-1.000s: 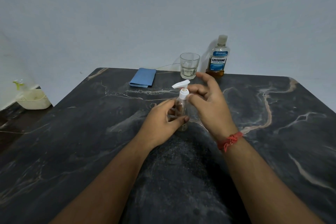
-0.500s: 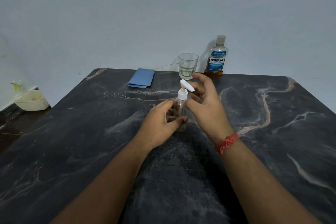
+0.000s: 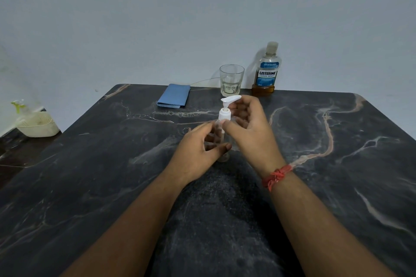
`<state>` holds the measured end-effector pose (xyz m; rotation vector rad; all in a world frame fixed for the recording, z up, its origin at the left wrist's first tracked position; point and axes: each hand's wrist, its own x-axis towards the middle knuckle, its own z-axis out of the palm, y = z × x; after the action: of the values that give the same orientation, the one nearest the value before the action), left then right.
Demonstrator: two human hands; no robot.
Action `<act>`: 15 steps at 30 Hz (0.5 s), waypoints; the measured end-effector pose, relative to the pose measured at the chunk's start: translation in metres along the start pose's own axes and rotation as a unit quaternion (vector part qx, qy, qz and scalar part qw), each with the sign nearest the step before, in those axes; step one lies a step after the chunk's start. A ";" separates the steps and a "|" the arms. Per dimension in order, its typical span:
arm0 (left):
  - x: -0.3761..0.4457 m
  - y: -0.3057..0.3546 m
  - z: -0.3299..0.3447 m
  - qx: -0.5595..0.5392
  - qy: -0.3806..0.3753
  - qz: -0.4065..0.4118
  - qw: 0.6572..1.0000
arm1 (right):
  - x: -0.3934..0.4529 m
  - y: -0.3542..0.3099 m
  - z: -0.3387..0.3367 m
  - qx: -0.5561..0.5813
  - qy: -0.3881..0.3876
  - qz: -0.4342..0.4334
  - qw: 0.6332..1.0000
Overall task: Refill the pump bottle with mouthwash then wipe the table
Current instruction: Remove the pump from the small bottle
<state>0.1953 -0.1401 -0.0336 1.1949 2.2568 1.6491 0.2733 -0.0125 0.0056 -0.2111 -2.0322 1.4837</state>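
Note:
A small clear pump bottle point(image 3: 221, 141) stands upright on the dark marble table point(image 3: 337, 164), near its middle. My left hand point(image 3: 198, 155) grips the bottle's body. My right hand point(image 3: 249, 128) pinches the white pump head's collar point(image 3: 225, 116), and the nozzle points right. The pump head sits raised above the bottle's neck, with its white tube showing inside. A mouthwash bottle point(image 3: 266, 69) with a blue label and a little amber liquid at its bottom stands capped at the table's far edge. A folded blue cloth point(image 3: 174, 95) lies at the far edge, to the left.
A clear drinking glass point(image 3: 231, 80) stands just left of the mouthwash bottle. Off the table to the left, a cream tub point(image 3: 38, 125) holds a spray bottle point(image 3: 18, 105). A grey wall rises right behind the table.
My right hand has turned the pump head, so the nozzle swung from pointing left to pointing right. The pump head now sits higher above the bottle. My left hand kept its grip.

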 end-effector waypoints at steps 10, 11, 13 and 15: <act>0.000 0.000 0.000 -0.014 -0.012 -0.014 1.000 | 0.004 -0.006 -0.001 0.011 0.042 -0.022 0.999; 0.000 0.000 0.000 -0.018 -0.012 -0.016 1.000 | 0.004 -0.008 -0.002 0.022 0.052 -0.026 0.998; 0.000 -0.001 0.000 -0.019 -0.011 -0.016 1.000 | 0.004 -0.012 -0.005 0.058 0.078 -0.035 0.995; 0.000 -0.001 0.000 -0.021 -0.009 -0.014 1.000 | 0.005 -0.016 -0.009 0.107 0.110 -0.056 0.987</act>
<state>0.1949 -0.1405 -0.0351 1.1583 2.2071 1.6609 0.2779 -0.0090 0.0238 -0.1629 -1.6703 1.5234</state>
